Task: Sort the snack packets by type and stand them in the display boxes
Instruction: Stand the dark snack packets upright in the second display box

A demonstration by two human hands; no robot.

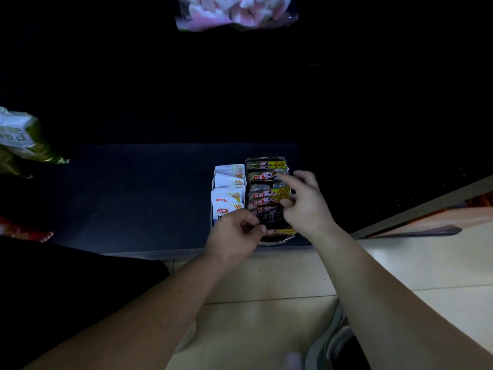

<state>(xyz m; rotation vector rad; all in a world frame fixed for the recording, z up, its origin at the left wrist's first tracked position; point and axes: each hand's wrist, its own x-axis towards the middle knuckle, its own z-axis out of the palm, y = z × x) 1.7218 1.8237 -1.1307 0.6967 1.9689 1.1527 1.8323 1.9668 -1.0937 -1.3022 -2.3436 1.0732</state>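
**Left hand** (234, 232): you pinched the near edge of one dark snack packet (270, 216) between thumb and curled fingers. The packet sat at the front of the right display box (277, 240), leaning and not yet stood up.

**Right hand** (302, 201): you had it spread over the same box. The forefinger stretched back onto the row of dark packets (266, 177) and the thumb pressed against the nearer ones. It gripped nothing that could be seen.

**Step in hand, as judged:** seating a dark packet in its row, late in the sort. The next move called for you to hold the row back with the right hand and tip the pinched packet upright into the gap, face forward.

**Count**
- Display boxes: two, side by side and touching, on a dark shelf (133, 196) near its front edge.
- Dark packets: about six standing in the right box, plus the one you held. The rear ones overlapped, so the count is not firm.
- White packets (228, 196): at least four in the left display box (212, 182), possibly six.
- Pink-and-white bag (234, 12): one, at the back of the view.
- Green bag (21, 140): one, far left.
- Red packet (24, 232): one, at the left edge and only partly seen.
- Tiled floor (280, 276): below the shelf.
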